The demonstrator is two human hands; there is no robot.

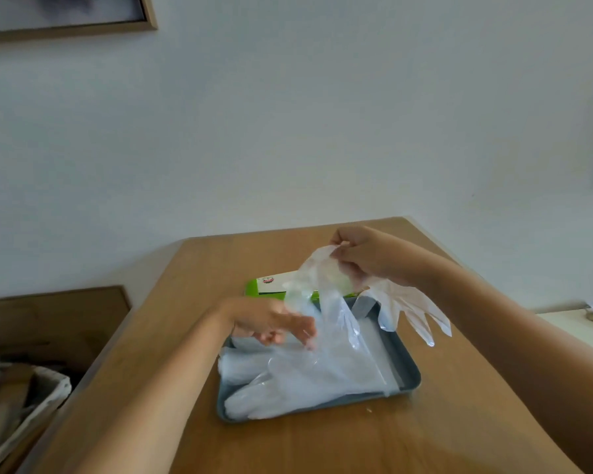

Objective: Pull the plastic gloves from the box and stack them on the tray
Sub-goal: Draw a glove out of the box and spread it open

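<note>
Grey tray point(406, 362) sits below the left fingers point(298, 328) — blurred, grip unclear; right fingers point(343, 249) pinch a plastic glove point(339, 323) above, letting it unfurl.

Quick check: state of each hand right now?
Left hand: against the hanging plastic glove, blurred; grip cannot be told.
Right hand: pinching that glove's top.

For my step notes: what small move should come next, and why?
Probably lower the right hand toward the tray and lay its glove on the stack: the glove hangs in the air, fingers past the tray's right rim.
</note>
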